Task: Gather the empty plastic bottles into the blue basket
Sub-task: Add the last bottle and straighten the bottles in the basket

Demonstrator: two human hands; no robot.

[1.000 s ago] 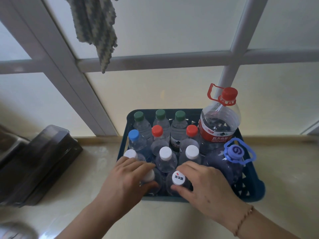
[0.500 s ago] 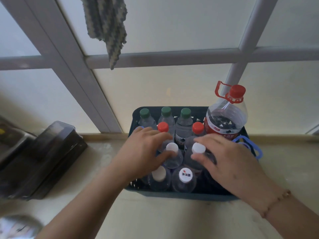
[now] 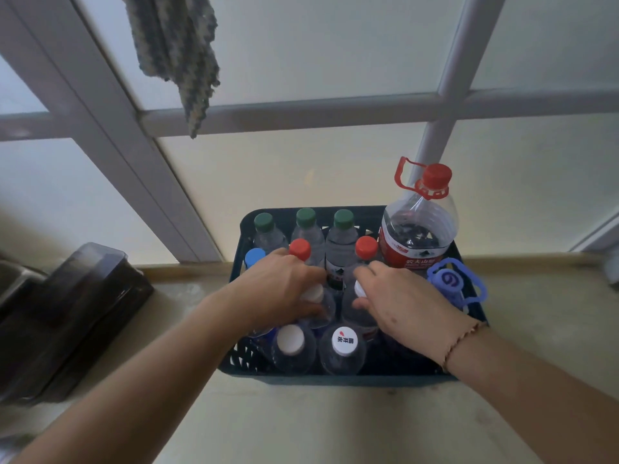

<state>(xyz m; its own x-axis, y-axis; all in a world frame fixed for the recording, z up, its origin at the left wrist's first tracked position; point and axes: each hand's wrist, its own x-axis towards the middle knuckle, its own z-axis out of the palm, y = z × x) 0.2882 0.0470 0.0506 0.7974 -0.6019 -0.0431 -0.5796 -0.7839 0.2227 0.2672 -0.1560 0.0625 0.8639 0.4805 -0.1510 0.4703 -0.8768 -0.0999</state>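
The blue basket [image 3: 335, 375] stands on the counter below a window, packed with several upright clear plastic bottles. Green-capped bottles [image 3: 305, 218] fill the back row, red-capped ones [image 3: 365, 246] the row before them. A big red-capped jug [image 3: 418, 226] and a purple-capped jug [image 3: 450, 281] take the right side. My left hand [image 3: 281, 289] curls round a white-capped bottle [image 3: 316, 296] in the middle row. My right hand [image 3: 398, 303] curls round the neighbouring white-capped bottle [image 3: 359, 291]. Two more white-capped bottles [image 3: 291, 339] stand in the front row.
A dark translucent plastic box [image 3: 73, 313] lies on the counter to the left of the basket. A knitted cloth [image 3: 177, 48] hangs from the window frame above. Bare counter [image 3: 301, 423] stretches in front of the basket and to its right.
Both hands have moved from the front-row bottles back to the middle-row white-capped ones and closed round them. The view has shifted closer to the basket.
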